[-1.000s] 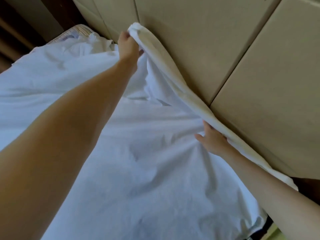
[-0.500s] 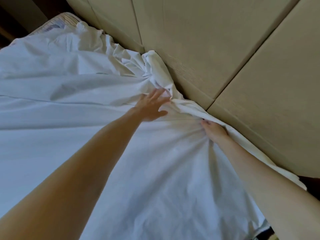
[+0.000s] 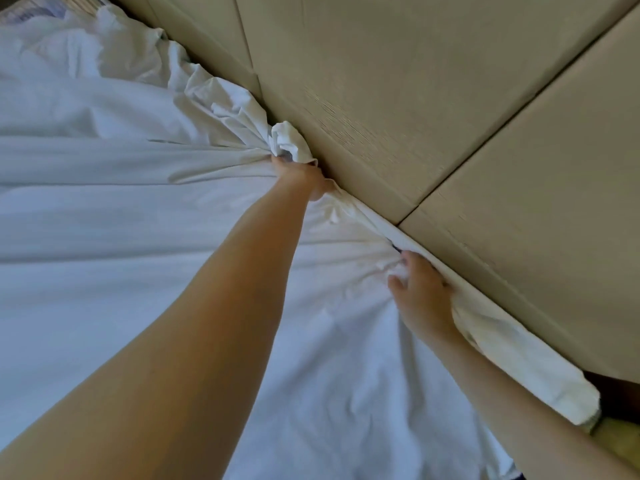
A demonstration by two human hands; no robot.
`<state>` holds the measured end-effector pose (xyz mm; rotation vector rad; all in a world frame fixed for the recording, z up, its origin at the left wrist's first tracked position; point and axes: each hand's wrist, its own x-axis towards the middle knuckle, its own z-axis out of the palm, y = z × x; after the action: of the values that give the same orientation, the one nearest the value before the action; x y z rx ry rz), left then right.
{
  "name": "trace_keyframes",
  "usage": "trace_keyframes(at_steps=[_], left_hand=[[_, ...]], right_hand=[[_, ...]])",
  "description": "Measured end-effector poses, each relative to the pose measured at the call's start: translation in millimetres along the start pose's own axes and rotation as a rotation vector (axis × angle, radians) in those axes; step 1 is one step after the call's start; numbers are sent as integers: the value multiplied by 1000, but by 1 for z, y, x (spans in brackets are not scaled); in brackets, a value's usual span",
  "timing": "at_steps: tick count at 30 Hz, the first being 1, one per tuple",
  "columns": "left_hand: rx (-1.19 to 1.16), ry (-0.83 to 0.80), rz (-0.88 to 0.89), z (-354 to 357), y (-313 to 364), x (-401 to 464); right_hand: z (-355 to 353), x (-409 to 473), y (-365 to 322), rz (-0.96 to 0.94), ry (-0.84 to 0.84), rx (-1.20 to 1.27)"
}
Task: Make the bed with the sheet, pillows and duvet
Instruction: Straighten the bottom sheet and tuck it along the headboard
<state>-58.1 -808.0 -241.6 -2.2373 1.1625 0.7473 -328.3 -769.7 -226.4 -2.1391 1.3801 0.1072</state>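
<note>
A white sheet (image 3: 114, 209) covers the bed and lies bunched along the beige padded headboard (image 3: 398, 98). My left hand (image 3: 299, 176) reaches far forward and grips a gathered wad of the sheet's edge right at the gap by the headboard; folds radiate from it. My right hand (image 3: 420, 294) is nearer, its fingers curled on the sheet's edge and pressing it down beside the headboard. The fingertips of both hands are hidden in the cloth. No pillows or duvet show.
The headboard is made of several panels with dark seams and runs diagonally across the upper right. A patterned bare mattress corner (image 3: 38, 8) shows at the top left. A dark gap (image 3: 620, 396) and a yellowish patch lie at the lower right.
My left hand, open on the sheet half a second ago, has moved forward to the headboard gap and closed on a wad of sheet. My right hand stays at the edge.
</note>
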Motion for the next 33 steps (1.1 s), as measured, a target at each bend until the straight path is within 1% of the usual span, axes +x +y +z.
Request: trace_keyframes(at_steps=[2, 3, 4, 6, 7, 9, 11, 13, 14, 15, 17, 19, 21, 23, 25, 26, 28, 30, 32, 33], left_hand=[[-187, -33, -51, -2, 2, 4], [-242, -54, -67, -2, 1, 6], [-217, -46, -45, 0, 0, 7], [-49, 28, 54, 9, -4, 2], [-24, 100, 132, 17, -6, -4], [-108, 328, 248, 36, -13, -14], [-217, 496, 384, 50, -21, -33], [-194, 540, 603, 64, -19, -46], [-148, 524, 657, 70, -13, -49], [-114, 505, 650, 73, -5, -49], [-88, 482, 559, 65, 9, -45], [24, 418, 460, 51, 23, -38], [140, 305, 369, 35, 42, -31], [174, 222, 275, 28, 57, -28], [135, 260, 246, 32, 66, -27], [88, 332, 254, 37, 65, -28], [-65, 554, 330, 56, 54, -33], [-262, 745, 392, 72, 46, -38], [-372, 810, 417, 86, 46, -50], [-394, 813, 432, 91, 50, -58]], right_hand=[[10, -21, 12, -34, 162, -115], [16, -25, 17, -47, 194, -126], [20, -24, 20, -52, 191, -113], [23, -9, 21, 38, 105, -56], [20, 4, 20, 109, 36, -7], [10, 31, 17, 241, -150, 90], [4, 46, 17, 295, -280, 122], [4, 46, 24, 254, -285, 134], [6, 40, 27, 212, -239, 143], [8, 29, 31, 167, -175, 151], [12, 5, 37, 84, -7, 182], [13, -19, 50, 67, 124, 149], [11, -43, 71, 122, 159, -4], [12, -62, 86, 132, 197, -188], [12, -72, 96, 153, 200, -229], [12, -69, 100, 179, 203, -210], [7, -54, 104, 217, 106, -213], [-3, -28, 108, 313, -62, -133], [-19, -8, 110, 441, -270, 9], [-26, -5, 110, 459, -333, 72]])
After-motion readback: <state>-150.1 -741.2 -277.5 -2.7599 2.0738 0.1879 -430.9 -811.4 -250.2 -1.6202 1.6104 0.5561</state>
